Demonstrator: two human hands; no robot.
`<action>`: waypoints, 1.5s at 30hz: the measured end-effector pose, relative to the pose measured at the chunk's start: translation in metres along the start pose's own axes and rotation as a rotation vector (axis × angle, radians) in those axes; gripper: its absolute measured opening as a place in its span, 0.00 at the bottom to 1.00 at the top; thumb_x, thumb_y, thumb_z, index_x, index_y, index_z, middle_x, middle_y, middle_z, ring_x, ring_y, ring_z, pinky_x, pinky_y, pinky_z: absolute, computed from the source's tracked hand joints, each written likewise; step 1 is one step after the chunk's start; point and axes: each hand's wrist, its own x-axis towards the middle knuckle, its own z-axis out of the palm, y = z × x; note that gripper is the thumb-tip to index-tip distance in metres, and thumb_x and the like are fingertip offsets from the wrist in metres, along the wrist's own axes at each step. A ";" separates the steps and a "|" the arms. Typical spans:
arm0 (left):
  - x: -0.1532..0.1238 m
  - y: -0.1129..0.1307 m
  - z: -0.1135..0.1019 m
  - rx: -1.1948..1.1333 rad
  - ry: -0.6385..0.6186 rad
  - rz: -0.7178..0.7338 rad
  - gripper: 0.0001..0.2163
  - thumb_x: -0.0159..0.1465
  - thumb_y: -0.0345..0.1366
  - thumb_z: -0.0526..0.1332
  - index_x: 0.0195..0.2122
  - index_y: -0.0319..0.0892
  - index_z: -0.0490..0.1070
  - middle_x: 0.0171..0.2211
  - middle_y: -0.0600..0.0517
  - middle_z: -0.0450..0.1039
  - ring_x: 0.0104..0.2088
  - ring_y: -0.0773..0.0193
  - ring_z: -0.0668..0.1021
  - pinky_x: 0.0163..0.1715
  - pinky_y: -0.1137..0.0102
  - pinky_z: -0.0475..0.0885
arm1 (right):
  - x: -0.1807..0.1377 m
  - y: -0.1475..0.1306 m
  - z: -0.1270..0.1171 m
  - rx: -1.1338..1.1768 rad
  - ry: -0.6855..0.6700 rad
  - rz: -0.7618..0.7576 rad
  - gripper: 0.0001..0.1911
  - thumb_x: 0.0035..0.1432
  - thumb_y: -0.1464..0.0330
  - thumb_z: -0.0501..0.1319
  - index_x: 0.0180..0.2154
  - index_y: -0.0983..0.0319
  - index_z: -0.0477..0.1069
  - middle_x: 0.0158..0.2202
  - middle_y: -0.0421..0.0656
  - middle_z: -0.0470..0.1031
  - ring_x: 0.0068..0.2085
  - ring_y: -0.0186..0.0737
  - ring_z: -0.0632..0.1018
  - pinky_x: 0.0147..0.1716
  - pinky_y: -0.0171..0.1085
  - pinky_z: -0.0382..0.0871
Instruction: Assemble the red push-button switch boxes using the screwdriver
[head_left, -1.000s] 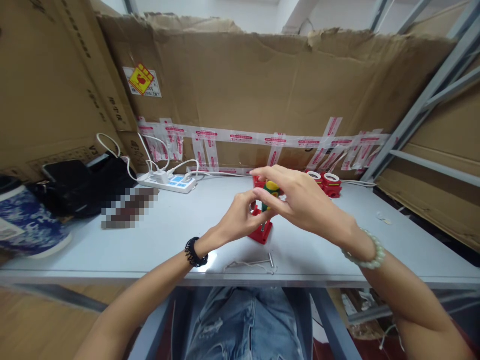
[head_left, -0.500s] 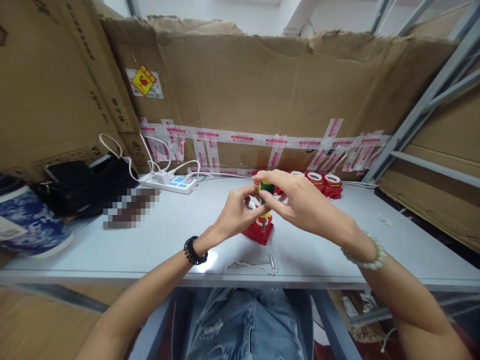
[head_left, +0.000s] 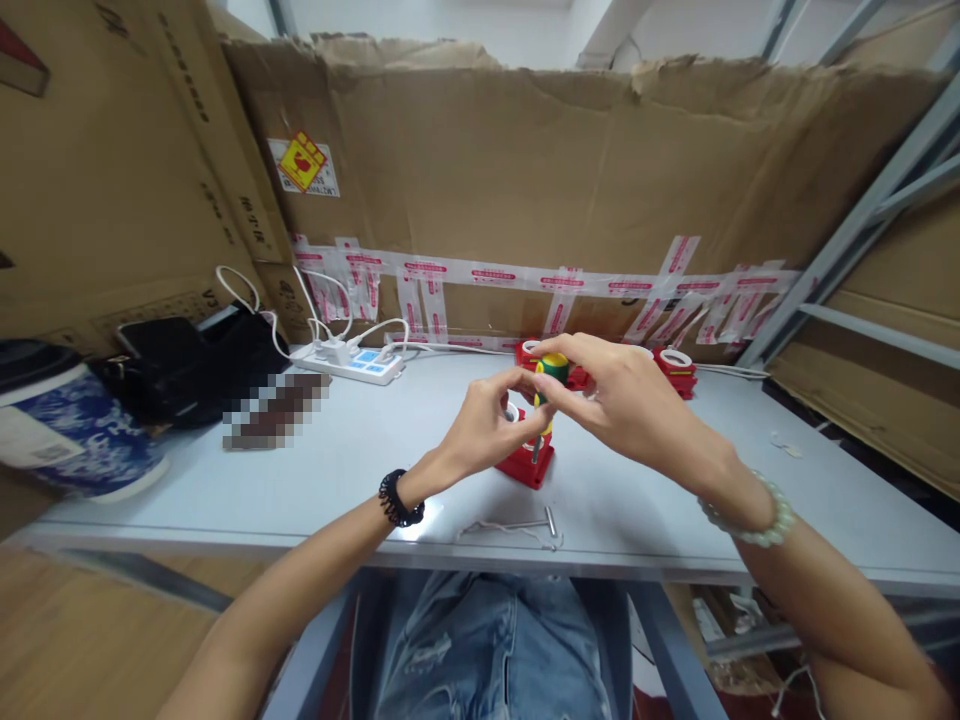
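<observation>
My right hand [head_left: 630,405] is closed around the green and yellow handle of a small screwdriver [head_left: 552,372], held upright with its metal tip down on a red plastic part [head_left: 527,464] on the grey table [head_left: 315,470]. My left hand [head_left: 487,428] is closed on the red part from the left, its fingertips meeting the screwdriver's shaft. Most of the part is hidden behind the two hands.
More red parts with white rings [head_left: 677,366] stand at the back against the taped cardboard wall. A loose screw with string [head_left: 525,525] lies near the front edge. A white power strip [head_left: 351,364], a black bag [head_left: 191,365] and a blue patterned container [head_left: 67,430] sit at left.
The view has shifted a little to the left. My right hand's fingers have shifted round the screwdriver handle; the left hand keeps its hold on the red part.
</observation>
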 end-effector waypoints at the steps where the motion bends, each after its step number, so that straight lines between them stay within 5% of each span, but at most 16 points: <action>1: 0.000 0.001 0.000 0.005 -0.015 -0.004 0.04 0.58 0.34 0.57 0.29 0.40 0.69 0.25 0.57 0.69 0.23 0.72 0.65 0.23 0.75 0.60 | 0.000 0.001 -0.001 0.014 -0.003 -0.018 0.15 0.62 0.60 0.53 0.44 0.61 0.69 0.37 0.43 0.76 0.33 0.37 0.75 0.29 0.34 0.56; 9: -0.001 0.000 0.009 -0.062 0.080 0.007 0.10 0.52 0.33 0.64 0.33 0.40 0.65 0.29 0.56 0.68 0.27 0.71 0.67 0.25 0.77 0.62 | 0.005 -0.007 0.020 -0.186 0.167 0.113 0.18 0.56 0.53 0.56 0.31 0.61 0.67 0.22 0.41 0.71 0.23 0.38 0.70 0.23 0.36 0.50; 17: 0.001 -0.005 0.002 -0.136 -0.087 0.019 0.10 0.58 0.40 0.61 0.29 0.38 0.66 0.26 0.55 0.68 0.28 0.70 0.68 0.26 0.75 0.62 | -0.003 0.003 0.000 0.152 -0.010 -0.094 0.14 0.60 0.63 0.56 0.47 0.60 0.69 0.41 0.43 0.76 0.37 0.38 0.75 0.35 0.35 0.62; 24: -0.002 -0.003 0.006 0.011 0.029 0.015 0.11 0.54 0.40 0.66 0.31 0.40 0.69 0.28 0.56 0.71 0.28 0.70 0.69 0.25 0.75 0.61 | 0.003 0.001 0.013 -0.161 0.111 0.082 0.18 0.57 0.55 0.57 0.30 0.64 0.71 0.26 0.45 0.75 0.26 0.39 0.73 0.25 0.36 0.54; 28: 0.000 -0.005 0.004 0.023 0.032 0.005 0.10 0.54 0.39 0.66 0.29 0.39 0.69 0.27 0.56 0.71 0.25 0.71 0.69 0.24 0.75 0.61 | 0.002 0.004 0.013 -0.103 0.095 0.096 0.20 0.58 0.53 0.55 0.32 0.63 0.73 0.27 0.44 0.76 0.27 0.39 0.74 0.25 0.36 0.55; 33: 0.000 -0.002 -0.004 0.006 -0.073 -0.001 0.07 0.58 0.38 0.61 0.34 0.40 0.72 0.29 0.55 0.73 0.26 0.71 0.71 0.24 0.76 0.62 | -0.001 0.012 0.003 0.163 -0.007 -0.062 0.18 0.61 0.63 0.55 0.51 0.62 0.68 0.43 0.45 0.77 0.40 0.40 0.76 0.38 0.36 0.64; 39: -0.002 -0.003 0.000 0.091 -0.106 0.017 0.11 0.59 0.41 0.60 0.38 0.40 0.69 0.33 0.53 0.73 0.31 0.67 0.73 0.28 0.73 0.66 | 0.001 0.006 0.006 0.019 0.017 -0.027 0.14 0.58 0.62 0.59 0.43 0.62 0.72 0.36 0.46 0.78 0.35 0.42 0.77 0.34 0.36 0.63; 45: 0.003 -0.040 -0.009 0.426 -0.528 0.175 0.35 0.47 0.59 0.65 0.52 0.44 0.64 0.52 0.42 0.66 0.53 0.46 0.66 0.51 0.53 0.59 | 0.003 0.000 0.009 -0.212 0.033 -0.009 0.16 0.58 0.57 0.57 0.35 0.63 0.71 0.27 0.44 0.76 0.27 0.40 0.75 0.25 0.35 0.54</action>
